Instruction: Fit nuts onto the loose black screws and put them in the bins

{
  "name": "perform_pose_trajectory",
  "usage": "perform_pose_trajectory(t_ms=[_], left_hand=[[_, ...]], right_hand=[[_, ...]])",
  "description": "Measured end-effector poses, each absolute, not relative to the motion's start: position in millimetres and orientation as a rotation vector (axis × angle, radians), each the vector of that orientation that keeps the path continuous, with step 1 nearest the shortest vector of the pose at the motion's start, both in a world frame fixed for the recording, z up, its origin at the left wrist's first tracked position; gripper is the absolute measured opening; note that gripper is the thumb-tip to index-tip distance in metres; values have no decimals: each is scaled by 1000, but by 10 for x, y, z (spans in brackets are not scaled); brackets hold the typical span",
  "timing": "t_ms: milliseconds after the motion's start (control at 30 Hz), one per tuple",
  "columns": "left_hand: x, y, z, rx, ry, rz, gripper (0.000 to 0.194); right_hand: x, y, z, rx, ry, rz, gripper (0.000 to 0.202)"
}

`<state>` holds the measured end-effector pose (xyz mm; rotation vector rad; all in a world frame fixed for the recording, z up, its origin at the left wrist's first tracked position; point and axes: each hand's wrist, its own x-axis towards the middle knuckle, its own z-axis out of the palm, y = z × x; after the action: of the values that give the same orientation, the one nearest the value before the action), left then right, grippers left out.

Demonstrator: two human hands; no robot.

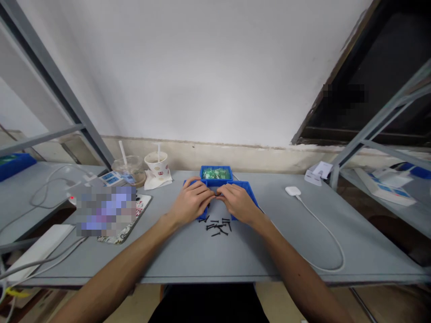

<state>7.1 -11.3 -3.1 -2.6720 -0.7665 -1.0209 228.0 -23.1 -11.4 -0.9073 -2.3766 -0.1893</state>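
Note:
My left hand (194, 199) and my right hand (238, 202) meet fingertip to fingertip above the blue bins. Both are closed in a pinch around a small dark screw (218, 194), mostly hidden by the fingers. Under the hands sit a left blue bin (202, 215) and a right blue bin (248, 190), their insides largely covered by my hands. On the table just in front of them lies a loose pile of dark screws (217, 227). Behind stands a smaller blue bin (216, 167) holding green-and-clear plastic packets (215, 173).
To the left are a paper cup (156, 167) with a straw, a clear plastic cup (129, 168), a power strip (112, 178) and a patterned tablet or case (134, 224). At right, a white charger case (292, 191) trails a white cable (332, 233). Metal posts flank the table.

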Motion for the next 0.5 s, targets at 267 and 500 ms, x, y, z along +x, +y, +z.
perform_pose_trajectory(t_ms=[267, 500], left_hand=[[79, -104, -44, -2669, -764, -1029, 18], [77, -106, -25, -2641, -797, -1090, 15]], right_hand=[[2263, -244, -86, -934, -2376, -238, 20], [2330, -268, 5, -932, -2206, -257, 14]])
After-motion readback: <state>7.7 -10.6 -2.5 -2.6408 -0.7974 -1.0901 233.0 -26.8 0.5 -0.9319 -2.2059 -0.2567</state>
